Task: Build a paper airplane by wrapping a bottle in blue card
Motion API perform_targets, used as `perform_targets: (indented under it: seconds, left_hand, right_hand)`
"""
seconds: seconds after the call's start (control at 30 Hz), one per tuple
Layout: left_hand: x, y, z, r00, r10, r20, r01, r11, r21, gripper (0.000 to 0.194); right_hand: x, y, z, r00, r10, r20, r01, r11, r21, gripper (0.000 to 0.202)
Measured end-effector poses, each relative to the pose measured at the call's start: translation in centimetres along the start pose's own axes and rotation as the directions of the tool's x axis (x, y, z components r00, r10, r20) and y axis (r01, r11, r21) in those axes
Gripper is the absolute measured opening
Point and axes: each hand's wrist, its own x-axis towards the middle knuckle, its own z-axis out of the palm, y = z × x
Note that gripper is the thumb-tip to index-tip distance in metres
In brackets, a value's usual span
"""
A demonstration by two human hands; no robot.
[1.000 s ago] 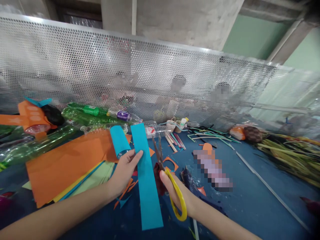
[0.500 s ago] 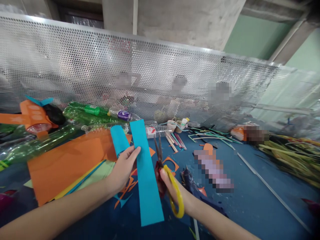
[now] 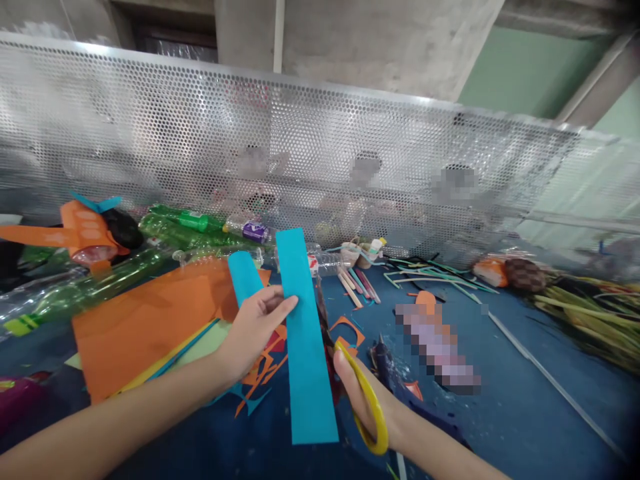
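Note:
Thumb and fingers of my left hand (image 3: 260, 327) pinch the left edge of a long blue paper strip (image 3: 307, 360), held upright above the table. My right hand (image 3: 357, 387) is closed around scissors (image 3: 375, 413) with yellow and red handles. Their dark blades point up beside the strip's right edge, partly hidden behind it. A rolled blue paper piece (image 3: 244, 275) stands behind my left hand. Orange and blue paper scraps (image 3: 260, 380) lie below the hands.
Orange sheets (image 3: 145, 320) cover the left of the blue table (image 3: 520, 413). Green plastic bottles (image 3: 110, 283) and an orange paper-covered bottle (image 3: 85, 233) lie beyond. Coloured sticks (image 3: 360, 283), a glue gun (image 3: 395, 373) and thin strips are at right. A perforated metal screen (image 3: 310, 147) stands behind.
The view has shifted slightly. The strip is more upright, and the scissors have moved closer, their blades now partly behind its right edge.

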Motion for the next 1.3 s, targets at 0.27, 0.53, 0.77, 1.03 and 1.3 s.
perform_targets:
  seconds: [0.27, 0.53, 0.77, 1.03, 1.3]
  left_hand:
    - [0.1, -0.7, -0.3, 0.997, 0.075, -0.007, -0.073, 0.985, 0.154, 0.023]
    - [0.1, 0.0, -0.3, 0.991, 0.131, -0.025, -0.122, 0.969, 0.216, 0.021]
    - [0.4, -0.4, -0.7, 0.990, 0.136, 0.035, -0.141, 0.969, 0.205, 0.023]
    - [0.3, -0.5, -0.5, 0.992, 0.126, 0.001, -0.122, 0.961, 0.248, 0.026]
    - [0.2, -0.5, -0.4, 0.995, 0.103, -0.002, -0.101, 0.978, 0.185, 0.026]
  right_hand:
    - [-0.4, 0.4, 0.1, 0.998, -0.016, 0.061, 0.016, 1.000, -0.003, 0.053]
    - [-0.5, 0.0, -0.2, 0.997, -0.018, 0.075, 0.035, 0.973, -0.226, 0.049]
    - [-0.3, 0.1, -0.3, 0.996, -0.026, 0.084, 0.051, 0.949, -0.311, 0.048]
    - [-0.2, 1.2, 0.1, 0.996, -0.046, 0.072, 0.064, 0.959, -0.276, 0.047]
    - [-0.2, 1.0, -0.1, 0.997, -0.055, 0.058, 0.070, 0.953, -0.295, 0.040]
